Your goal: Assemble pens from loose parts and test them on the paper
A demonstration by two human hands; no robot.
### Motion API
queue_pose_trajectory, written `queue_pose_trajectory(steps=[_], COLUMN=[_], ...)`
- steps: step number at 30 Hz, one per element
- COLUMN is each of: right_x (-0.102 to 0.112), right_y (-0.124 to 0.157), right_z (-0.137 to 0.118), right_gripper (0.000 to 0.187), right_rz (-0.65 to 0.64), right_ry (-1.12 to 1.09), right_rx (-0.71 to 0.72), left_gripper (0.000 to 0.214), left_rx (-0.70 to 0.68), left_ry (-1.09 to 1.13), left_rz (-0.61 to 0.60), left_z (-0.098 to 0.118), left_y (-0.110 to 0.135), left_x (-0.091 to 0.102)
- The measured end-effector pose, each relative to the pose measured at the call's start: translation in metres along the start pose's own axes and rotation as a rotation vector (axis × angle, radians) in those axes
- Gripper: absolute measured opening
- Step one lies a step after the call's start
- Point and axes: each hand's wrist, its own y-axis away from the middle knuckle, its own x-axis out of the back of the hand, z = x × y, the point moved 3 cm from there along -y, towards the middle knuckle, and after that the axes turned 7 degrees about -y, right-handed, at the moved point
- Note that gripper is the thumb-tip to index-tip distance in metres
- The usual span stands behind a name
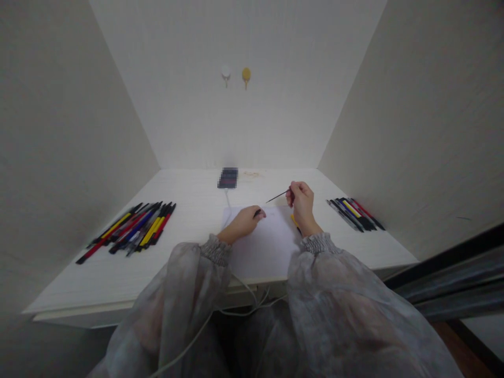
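Note:
My right hand (302, 203) is closed in a pinch on a thin dark pen refill (277, 196), which slants down to the left with its end pointing toward my left hand. My left hand (244, 222) is closed round a small black pen part (257, 213); most of it is hidden by the fingers. Both hands are over a white sheet of paper (262, 252) at the front of the table. Beside my right wrist lies a yellow pen piece (295, 222), partly covered by the hand.
A pile of several mixed pens (136, 228) lies at left on the white table (192, 205). A smaller row of pens (356, 214) lies at right. A dark phone-like device (228, 178) with a white cable is at the back. Walls enclose three sides; two hooks (246, 74) hang behind.

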Motion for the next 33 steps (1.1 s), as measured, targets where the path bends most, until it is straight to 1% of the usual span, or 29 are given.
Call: queue_pose_trajectory(steps=[1,3,7,10,17,23,33], right_x=[0.0004,0.0008,-0.001,-0.0036,-0.0074,-0.0071,-0.0069], right_y=[0.0002,0.0005,0.0015,0.0025,0.0035,0.0033,0.004], right_z=[-0.0003,-0.0009,-0.0009,-0.0006,-0.0029,-0.0026,-0.0024], right_gripper=[0.024,0.024,0.024,0.024,0.025,0.024,0.023], right_rz=[0.002,-0.001,-0.037,-0.07,-0.104,-0.093,-0.094], right_ry=[-0.004,-0.014,-0.023,-0.026,-0.042,-0.029,0.01], right_rx=[-0.002,-0.002,0.003,0.008,0.039,0.024,-0.012], left_gripper=[0.018,0.018,0.022,0.022,0.023,0.026,0.03], left_rx=[0.033,0.106,0.238,0.265,0.249,0.234,0.249], left_ry=[0.086,0.255,0.556,0.687,0.649,0.659,0.655], left_rz=[0.044,0.092,0.096,0.104,0.11,0.096,0.083], left_z=[-0.0009,-0.0026,-0.0046,-0.0053,-0.0081,-0.0076,-0.0057], left_y=[-0.001,-0.0013,0.0016,0.0025,0.001,0.0015,0.0023], left_x=[0.0025,0.0056,0.0064,0.0058,0.0042,0.0041,0.0058])
